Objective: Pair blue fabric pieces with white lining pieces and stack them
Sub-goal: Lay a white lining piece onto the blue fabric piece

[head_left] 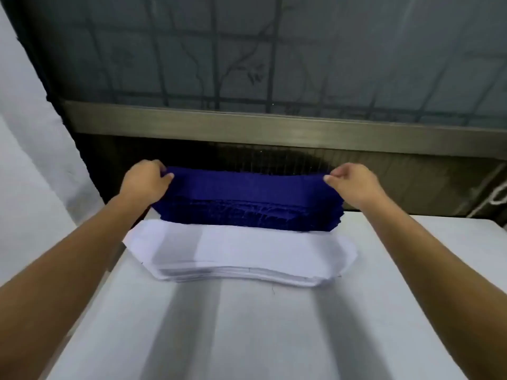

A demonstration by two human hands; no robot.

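On the white table (pixel 274 338), left hand (pixel 146 182) and right hand (pixel 354 182) pinch opposite ends of the top blue piece (pixel 247 185).

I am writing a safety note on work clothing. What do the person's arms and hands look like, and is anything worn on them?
The left forearm and the right forearm are bare to the frame edge; no sleeve shows. The left hand and the right hand wear no gloves, and no watch, bracelet or ring is visible.

text: none legible | stack of deep-blue cut fabric pieces (pixel 247 198), far: no readable print | stack of white curved lining pieces (pixel 241 250), near: no readable print
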